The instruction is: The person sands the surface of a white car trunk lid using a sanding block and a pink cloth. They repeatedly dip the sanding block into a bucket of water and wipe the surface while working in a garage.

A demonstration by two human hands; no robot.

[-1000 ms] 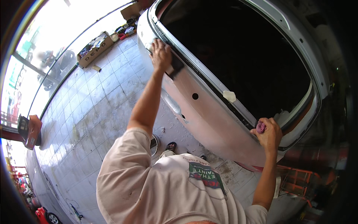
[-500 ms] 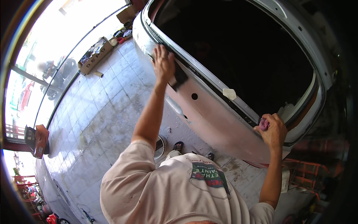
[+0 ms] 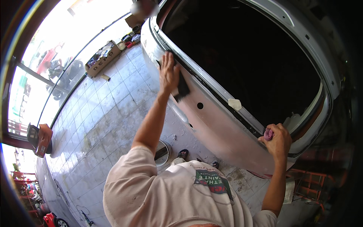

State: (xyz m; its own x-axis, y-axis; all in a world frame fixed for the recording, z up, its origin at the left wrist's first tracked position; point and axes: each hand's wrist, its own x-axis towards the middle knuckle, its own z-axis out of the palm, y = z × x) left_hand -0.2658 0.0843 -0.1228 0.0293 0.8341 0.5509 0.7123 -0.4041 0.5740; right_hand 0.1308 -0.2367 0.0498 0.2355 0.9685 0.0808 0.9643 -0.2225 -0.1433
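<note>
A car tailgate, bare and patchy pink-grey, stands before me with its dark window opening on the far side. My left hand lies with fingers stretched over a dark, flat sheet like sandpaper, pressing it against the upper left of the panel. Part of that sheet is hidden under my palm. At the right, my right hand is curled round a wadded pink-purple cloth and rests at the lower edge of the window frame. A pale, flat piece sits on the frame between my hands.
On the tiled floor, a bucket stands by my feet. A cardboard box of odds and ends sits at the far left. Orange metal racks stand at the right, and a blurred round shape shows at the top edge.
The whole view has shifted, so the tailgate sits slightly lower in it. My left hand has moved slightly along the panel. The right hand keeps its place and its cloth.
</note>
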